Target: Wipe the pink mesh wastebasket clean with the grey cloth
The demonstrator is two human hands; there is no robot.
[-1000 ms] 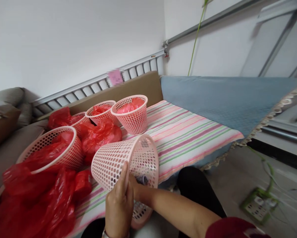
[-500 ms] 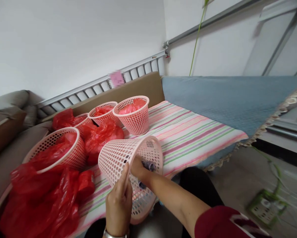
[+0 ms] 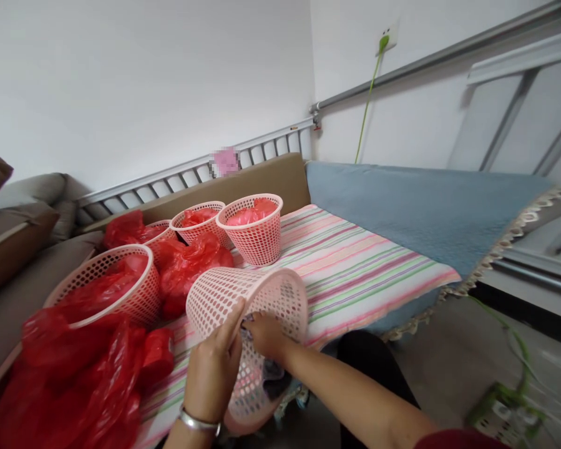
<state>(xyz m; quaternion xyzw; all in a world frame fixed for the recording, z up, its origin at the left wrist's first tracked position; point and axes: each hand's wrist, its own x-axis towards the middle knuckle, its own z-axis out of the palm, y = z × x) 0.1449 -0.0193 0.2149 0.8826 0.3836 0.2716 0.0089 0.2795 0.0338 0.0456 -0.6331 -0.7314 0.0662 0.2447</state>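
A pink perforated plastic basket [image 3: 217, 296] lies tilted on its side at the front edge of the striped cover, its mouth turned towards me. My left hand [image 3: 212, 374], with a silver bangle at the wrist, grips the basket's rim from the left. Inside the mouth, my right hand [image 3: 267, 335] is closed on a dark grey patterned cloth [image 3: 273, 378] against the near inner wall. Part of that cloth hangs below the hand; some of it is hidden by my fingers.
Several more pink baskets [image 3: 256, 240] with red plastic bags inside stand behind and left. Loose red bags [image 3: 74, 386] lie front left. The striped cover [image 3: 355, 268] meets a blue backrest [image 3: 415, 199]. A power strip [image 3: 505, 415] lies on the floor at right.
My right hand has shifted within the basket, and more of the cloth hangs out at the lower side. My left hand has moved slightly left, still on the rim. The view has tilted up slightly.
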